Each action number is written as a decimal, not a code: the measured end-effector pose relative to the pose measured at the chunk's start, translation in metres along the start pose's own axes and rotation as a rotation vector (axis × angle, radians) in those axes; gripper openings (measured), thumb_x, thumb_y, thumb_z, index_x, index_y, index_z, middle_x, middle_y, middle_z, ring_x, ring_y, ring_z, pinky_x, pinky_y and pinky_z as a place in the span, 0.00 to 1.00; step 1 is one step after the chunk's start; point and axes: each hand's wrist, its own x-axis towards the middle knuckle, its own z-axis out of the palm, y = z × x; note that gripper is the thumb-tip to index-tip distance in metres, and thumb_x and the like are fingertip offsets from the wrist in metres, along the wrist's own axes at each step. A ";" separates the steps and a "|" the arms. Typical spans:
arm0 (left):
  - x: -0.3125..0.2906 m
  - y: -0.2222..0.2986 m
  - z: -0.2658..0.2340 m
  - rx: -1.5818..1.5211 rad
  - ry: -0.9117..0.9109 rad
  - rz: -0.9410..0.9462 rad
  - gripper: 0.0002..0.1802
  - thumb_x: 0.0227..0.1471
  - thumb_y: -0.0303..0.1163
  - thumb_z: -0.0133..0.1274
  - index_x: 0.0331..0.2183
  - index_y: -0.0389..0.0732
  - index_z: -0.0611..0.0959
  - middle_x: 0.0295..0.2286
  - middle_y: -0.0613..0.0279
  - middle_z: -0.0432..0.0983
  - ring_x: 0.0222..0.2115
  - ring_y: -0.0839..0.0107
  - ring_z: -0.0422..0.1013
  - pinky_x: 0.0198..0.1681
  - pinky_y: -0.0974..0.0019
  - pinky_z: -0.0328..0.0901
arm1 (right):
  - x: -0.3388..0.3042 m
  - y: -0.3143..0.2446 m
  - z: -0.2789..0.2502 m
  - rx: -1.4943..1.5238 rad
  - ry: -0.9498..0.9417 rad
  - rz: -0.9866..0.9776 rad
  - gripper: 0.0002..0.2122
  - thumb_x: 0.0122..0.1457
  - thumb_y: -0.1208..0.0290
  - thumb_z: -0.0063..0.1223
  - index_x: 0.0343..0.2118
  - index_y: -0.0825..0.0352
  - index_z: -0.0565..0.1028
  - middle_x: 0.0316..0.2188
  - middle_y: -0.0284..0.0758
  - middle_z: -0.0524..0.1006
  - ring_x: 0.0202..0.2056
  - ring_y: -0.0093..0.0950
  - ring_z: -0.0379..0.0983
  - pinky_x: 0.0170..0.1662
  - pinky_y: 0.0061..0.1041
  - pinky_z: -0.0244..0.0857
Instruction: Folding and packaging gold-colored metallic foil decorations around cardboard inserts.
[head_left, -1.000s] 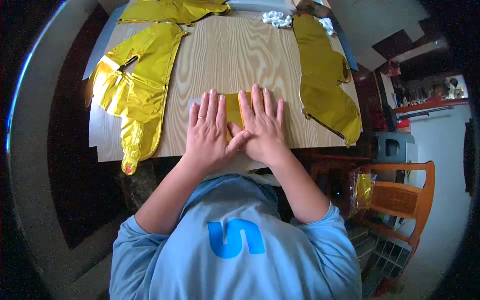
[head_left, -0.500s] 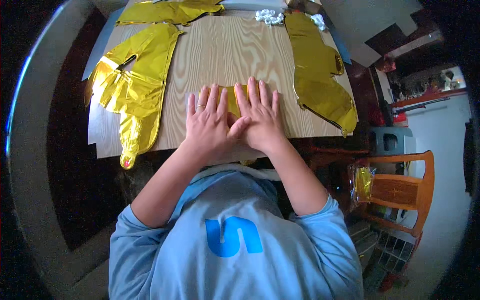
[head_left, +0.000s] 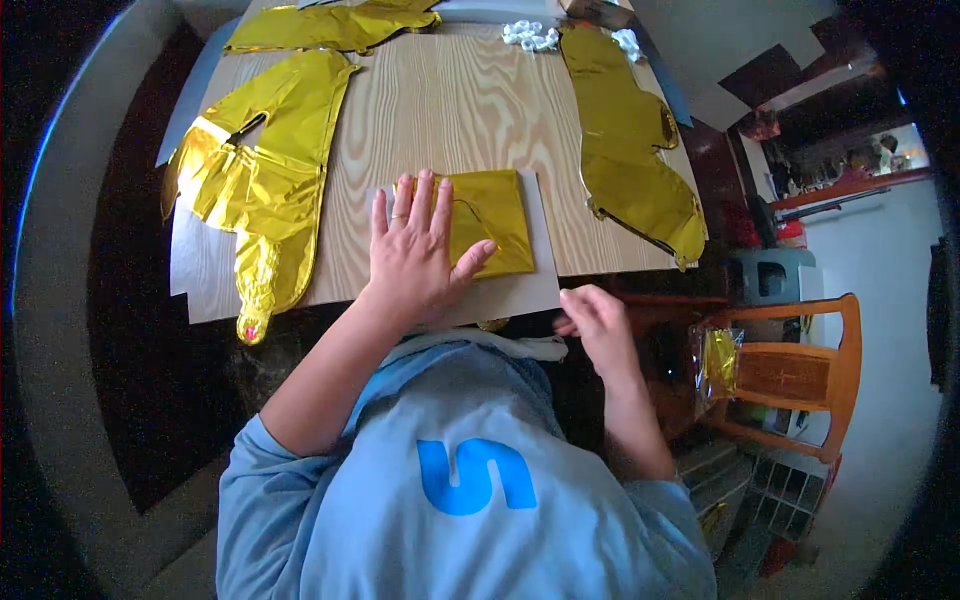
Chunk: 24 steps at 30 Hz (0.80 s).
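Note:
A gold foil balloon (head_left: 495, 215), folded into a flat rectangle, lies on a pale grey card (head_left: 545, 245) at the table's near edge. My left hand (head_left: 415, 245) rests flat on the left part of the folded foil, fingers stretched and thumb out to the right. My right hand (head_left: 600, 325) is beside the card's near right corner, off the table's edge. Its fingers are curled and partly blurred, so whether they pinch the corner is unclear. An uninflated gold foil balloon (head_left: 290, 130) is spread flat on the left, and another gold foil balloon (head_left: 625, 120) on the right.
A further gold foil piece (head_left: 330, 28) lies along the far left of the wooden-topped table (head_left: 440, 100). Small white ring-like pieces (head_left: 530, 36) are heaped at the far edge. On the right, a wooden chair (head_left: 790, 370) holds a clear bag with gold foil (head_left: 720, 362).
My right hand has lifted off the folded foil and moved right and nearer, to the card's corner, uncovering the foil. My left hand stays pressed in place.

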 end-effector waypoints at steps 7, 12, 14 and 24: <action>-0.002 -0.001 0.002 0.025 0.002 0.006 0.47 0.57 0.66 0.39 0.63 0.36 0.62 0.63 0.45 0.54 0.66 0.48 0.47 0.66 0.41 0.39 | 0.012 0.005 0.031 0.618 -0.275 0.238 0.12 0.64 0.66 0.52 0.43 0.71 0.75 0.33 0.38 0.81 0.29 0.28 0.80 0.32 0.25 0.76; 0.000 0.001 -0.005 0.021 -0.033 0.002 0.47 0.57 0.65 0.40 0.62 0.35 0.62 0.63 0.45 0.55 0.65 0.49 0.48 0.66 0.41 0.39 | 0.007 -0.014 0.029 0.626 -0.272 0.207 0.12 0.63 0.69 0.53 0.44 0.72 0.75 0.34 0.38 0.81 0.29 0.26 0.80 0.29 0.20 0.76; 0.002 0.002 -0.009 0.025 -0.060 0.003 0.46 0.57 0.64 0.40 0.62 0.35 0.62 0.62 0.44 0.55 0.65 0.49 0.48 0.66 0.40 0.40 | 0.005 -0.024 0.027 0.628 -0.273 0.210 0.12 0.63 0.69 0.53 0.45 0.71 0.74 0.33 0.38 0.81 0.29 0.25 0.80 0.29 0.19 0.76; 0.004 0.002 -0.010 0.040 -0.080 0.015 0.49 0.56 0.67 0.38 0.62 0.36 0.63 0.63 0.42 0.55 0.65 0.46 0.49 0.66 0.40 0.40 | -0.010 -0.028 -0.020 0.423 -0.382 0.250 0.15 0.62 0.67 0.53 0.47 0.71 0.72 0.32 0.38 0.80 0.29 0.25 0.79 0.28 0.20 0.74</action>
